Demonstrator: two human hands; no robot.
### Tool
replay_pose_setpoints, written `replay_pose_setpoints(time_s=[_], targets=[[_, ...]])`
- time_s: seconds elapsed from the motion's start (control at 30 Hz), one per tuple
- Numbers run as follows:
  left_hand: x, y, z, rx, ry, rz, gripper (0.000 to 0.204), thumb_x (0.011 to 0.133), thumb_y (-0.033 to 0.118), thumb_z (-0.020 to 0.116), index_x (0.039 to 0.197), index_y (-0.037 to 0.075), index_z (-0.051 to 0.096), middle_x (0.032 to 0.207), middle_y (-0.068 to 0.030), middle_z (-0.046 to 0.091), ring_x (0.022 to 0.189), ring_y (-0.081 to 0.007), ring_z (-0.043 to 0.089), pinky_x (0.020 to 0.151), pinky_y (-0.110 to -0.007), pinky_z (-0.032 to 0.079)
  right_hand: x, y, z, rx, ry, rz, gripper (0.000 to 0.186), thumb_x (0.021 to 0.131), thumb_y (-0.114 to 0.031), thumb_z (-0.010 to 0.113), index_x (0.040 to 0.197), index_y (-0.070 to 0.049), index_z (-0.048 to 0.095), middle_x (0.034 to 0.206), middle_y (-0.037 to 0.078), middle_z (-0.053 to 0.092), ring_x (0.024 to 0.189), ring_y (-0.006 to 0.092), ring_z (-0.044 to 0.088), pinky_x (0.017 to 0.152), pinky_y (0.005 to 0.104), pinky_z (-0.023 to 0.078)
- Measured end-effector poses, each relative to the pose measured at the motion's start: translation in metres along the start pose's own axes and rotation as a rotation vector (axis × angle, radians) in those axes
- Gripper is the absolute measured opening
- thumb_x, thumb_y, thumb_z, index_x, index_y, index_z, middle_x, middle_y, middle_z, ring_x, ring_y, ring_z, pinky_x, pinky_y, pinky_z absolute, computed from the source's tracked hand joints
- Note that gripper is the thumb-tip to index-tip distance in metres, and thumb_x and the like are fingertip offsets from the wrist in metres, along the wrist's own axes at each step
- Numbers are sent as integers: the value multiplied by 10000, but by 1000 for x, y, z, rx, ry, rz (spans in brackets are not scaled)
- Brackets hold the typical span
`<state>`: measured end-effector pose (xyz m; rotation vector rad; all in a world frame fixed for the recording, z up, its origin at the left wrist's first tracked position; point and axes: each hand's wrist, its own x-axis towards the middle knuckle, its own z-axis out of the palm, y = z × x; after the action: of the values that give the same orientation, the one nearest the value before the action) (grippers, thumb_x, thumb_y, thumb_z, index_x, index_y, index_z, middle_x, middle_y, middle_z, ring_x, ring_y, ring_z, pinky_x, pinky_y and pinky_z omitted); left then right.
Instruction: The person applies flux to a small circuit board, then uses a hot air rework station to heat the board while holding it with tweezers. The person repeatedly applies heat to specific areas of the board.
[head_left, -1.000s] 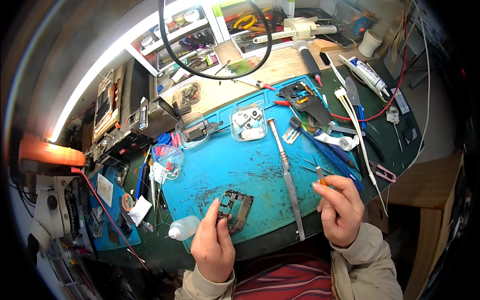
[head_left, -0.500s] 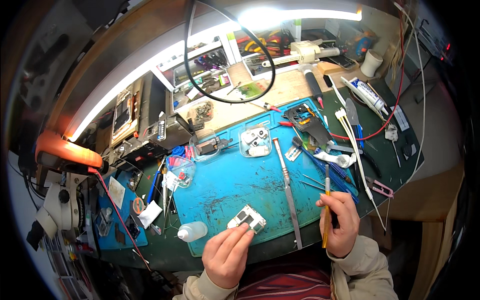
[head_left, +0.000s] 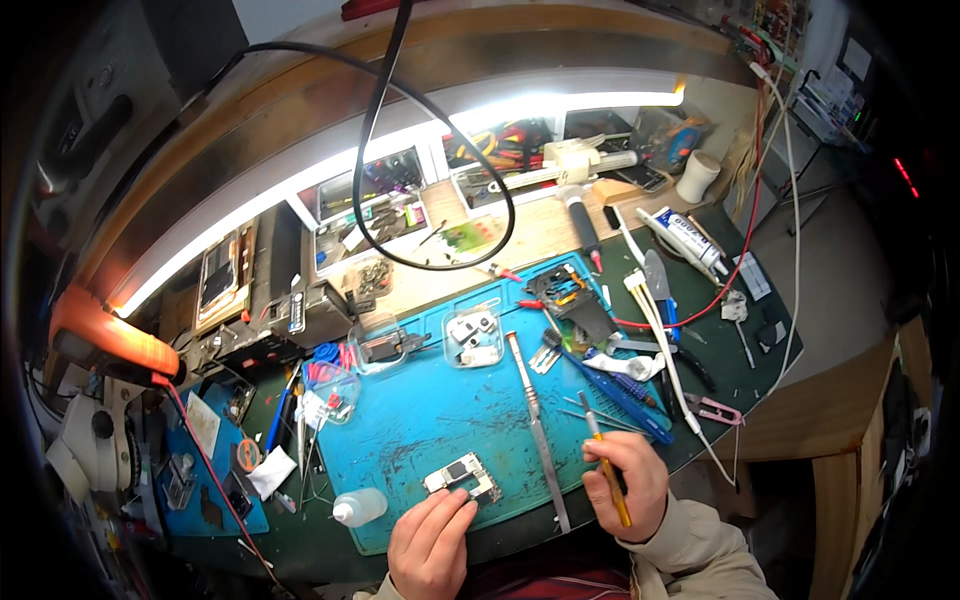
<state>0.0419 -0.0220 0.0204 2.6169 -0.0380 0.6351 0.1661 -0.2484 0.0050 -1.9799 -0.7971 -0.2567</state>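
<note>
My left hand [head_left: 432, 540] is at the front of the blue mat [head_left: 400, 420], its closed fingertips on the lower edge of a small pale circuit board [head_left: 462, 474], thumb mostly hidden. A translucent bottle [head_left: 360, 508] with a white cap stands left of that hand. My right hand [head_left: 630, 485] grips a slim screwdriver-like tool [head_left: 612, 470] with a yellow handle, held nearly upright. A long grey metal tool [head_left: 548, 470] lies between my hands. Right of it are thin tools and blue brushes [head_left: 628, 400].
Small clear containers of parts [head_left: 472, 338] and a dark phone-part assembly [head_left: 575, 310] sit at the back. An orange device [head_left: 115, 335] with a red lead is at left. White cables [head_left: 650, 320] and a paste tube [head_left: 680, 240] lie right. A black cable loop [head_left: 430, 250] hangs above.
The board was turned over from its dark side to its pale side. The tool in my right hand swung more upright. The view tilted upward, showing more of the shelving.
</note>
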Motion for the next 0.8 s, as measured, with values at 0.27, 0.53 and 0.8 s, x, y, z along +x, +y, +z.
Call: replay_pose_setpoints(time_s=[0.27,0.53,0.8], targets=[[9,3,-11,-55,18,36,319,846,-100,691,1143,-1,756,1197,-159,740,1145,-337,694,990,-421,540,2,-1,-1,8,-36,-29,337,1017,-191,693,1302,-15,656,1040,155,713,830,314,714,713,382,584],[4,-4,-5,-54,-27,6,347,780,-76,733,1110,27,764,1170,-112,753,1110,-320,705,942,-421,567,4,-6,2,-42,-61,-14,306,1051,-222,634,1257,3,661,971,137,739,791,295,723,697,386,570],[-14,-15,-9,-213,78,75,311,723,-52,828,1007,65,781,965,-38,753,810,-227,683,725,-348,547,4,-10,7,-89,-47,-3,286,1035,-188,632,1226,23,658,936,140,727,756,293,704,681,385,556]])
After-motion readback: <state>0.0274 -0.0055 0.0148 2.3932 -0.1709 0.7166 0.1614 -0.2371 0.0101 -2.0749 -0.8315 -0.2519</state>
